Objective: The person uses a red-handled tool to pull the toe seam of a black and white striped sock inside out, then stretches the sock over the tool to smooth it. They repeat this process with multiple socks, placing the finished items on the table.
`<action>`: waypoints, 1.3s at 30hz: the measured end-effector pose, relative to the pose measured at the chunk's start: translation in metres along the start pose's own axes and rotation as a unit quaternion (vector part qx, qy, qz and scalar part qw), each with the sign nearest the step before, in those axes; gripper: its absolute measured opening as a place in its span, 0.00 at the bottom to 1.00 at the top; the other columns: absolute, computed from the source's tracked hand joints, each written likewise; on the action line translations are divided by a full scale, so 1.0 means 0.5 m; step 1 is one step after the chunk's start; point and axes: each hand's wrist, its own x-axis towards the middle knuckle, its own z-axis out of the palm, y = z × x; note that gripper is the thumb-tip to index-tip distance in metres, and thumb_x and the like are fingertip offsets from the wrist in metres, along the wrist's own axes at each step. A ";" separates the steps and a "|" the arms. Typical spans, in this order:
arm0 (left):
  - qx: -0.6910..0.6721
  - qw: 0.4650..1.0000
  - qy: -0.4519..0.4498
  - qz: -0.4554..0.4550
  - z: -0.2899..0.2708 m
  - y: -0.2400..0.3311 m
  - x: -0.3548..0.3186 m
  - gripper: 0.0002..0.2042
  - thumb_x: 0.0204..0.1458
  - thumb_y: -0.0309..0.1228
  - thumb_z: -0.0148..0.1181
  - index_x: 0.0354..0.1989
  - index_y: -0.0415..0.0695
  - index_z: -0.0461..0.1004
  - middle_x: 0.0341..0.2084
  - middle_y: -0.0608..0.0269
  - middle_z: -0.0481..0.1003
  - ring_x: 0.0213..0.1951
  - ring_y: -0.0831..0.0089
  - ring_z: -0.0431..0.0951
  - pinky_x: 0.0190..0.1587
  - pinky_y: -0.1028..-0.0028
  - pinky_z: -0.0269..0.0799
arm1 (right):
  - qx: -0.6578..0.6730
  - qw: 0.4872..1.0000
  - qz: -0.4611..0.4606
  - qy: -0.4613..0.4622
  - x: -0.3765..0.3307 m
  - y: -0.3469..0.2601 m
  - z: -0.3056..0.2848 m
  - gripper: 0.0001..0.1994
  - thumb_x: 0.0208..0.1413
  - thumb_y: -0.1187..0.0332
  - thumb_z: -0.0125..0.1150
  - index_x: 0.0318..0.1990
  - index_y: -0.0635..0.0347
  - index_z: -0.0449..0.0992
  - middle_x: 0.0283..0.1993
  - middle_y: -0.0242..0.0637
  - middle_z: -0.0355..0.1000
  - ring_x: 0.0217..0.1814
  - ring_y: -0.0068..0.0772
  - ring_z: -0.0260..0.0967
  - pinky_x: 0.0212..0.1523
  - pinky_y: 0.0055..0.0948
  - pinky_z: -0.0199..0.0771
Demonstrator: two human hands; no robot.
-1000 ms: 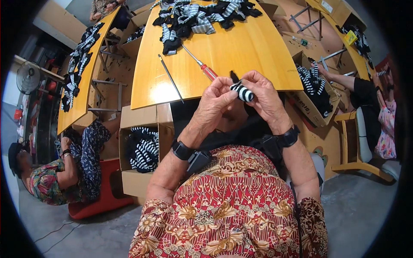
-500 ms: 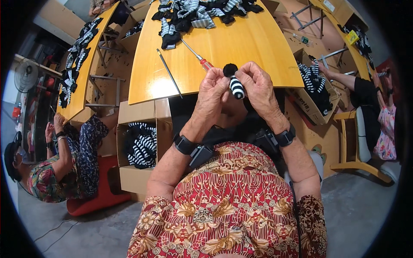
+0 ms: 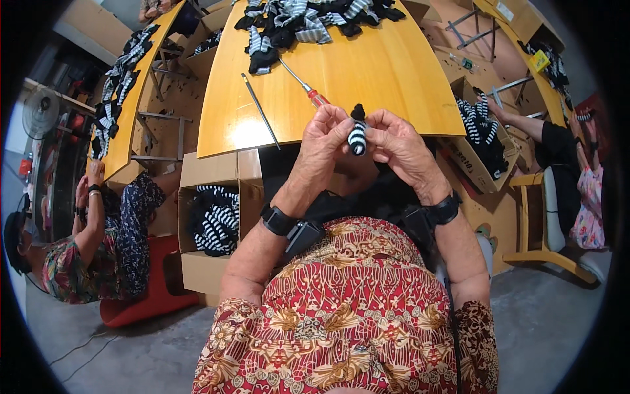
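Observation:
A small knitted piece (image 3: 357, 139), black and white striped with a black tip, is held just past the table's near edge. Its kind is hard to tell; it resembles a small sock. My left hand (image 3: 326, 139) pinches it from the left, and my right hand (image 3: 396, 141) from the right, thumbs and fingertips meeting close around it. Just beyond my left hand lies a screwdriver (image 3: 317, 98) with a red and clear handle. A thin dark rod (image 3: 260, 110) lies slanted to its left, its near end at the table edge.
Grey-striped and black knitted pieces (image 3: 308, 25) are heaped on the table's (image 3: 400, 72) far side. Open cartons with striped knits stand at left (image 3: 209, 272) and right (image 3: 489, 163). Other people sit at side tables, including a person (image 3: 88, 256) on a red chair.
The knitted piece has turned in my fingers: its round black end now shows as a narrow, pointed tip. My right hand has shifted slightly lower. The person at left has raised their hands.

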 end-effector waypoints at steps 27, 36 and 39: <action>0.146 0.988 0.039 0.037 0.036 0.077 -0.013 0.10 0.56 0.31 0.59 0.44 0.43 0.72 0.32 0.71 0.74 0.33 0.85 0.73 0.37 0.85 0.69 | -0.123 0.985 -0.099 0.067 0.000 -0.040 0.045 0.04 0.53 0.72 0.63 0.34 0.60 0.75 0.29 0.23 0.71 0.31 0.11 0.65 0.33 0.15 0.66; 0.013 0.992 -0.006 -0.123 -0.007 0.067 -0.016 0.06 0.58 0.33 0.57 0.40 0.46 0.73 0.31 0.74 0.73 0.32 0.86 0.72 0.32 0.85 0.69 | -0.237 0.945 -0.195 0.113 -0.003 -0.023 0.063 0.03 0.52 0.76 0.62 0.34 0.64 0.76 0.29 0.24 0.72 0.31 0.10 0.66 0.32 0.14 0.66; 0.002 0.991 -0.037 -0.126 -0.008 0.067 -0.018 0.05 0.57 0.31 0.57 0.38 0.46 0.72 0.31 0.74 0.73 0.32 0.86 0.72 0.32 0.85 0.69 | -0.217 0.958 -0.157 0.107 -0.018 -0.027 0.064 0.03 0.52 0.75 0.63 0.34 0.63 0.76 0.29 0.24 0.72 0.30 0.10 0.65 0.31 0.13 0.65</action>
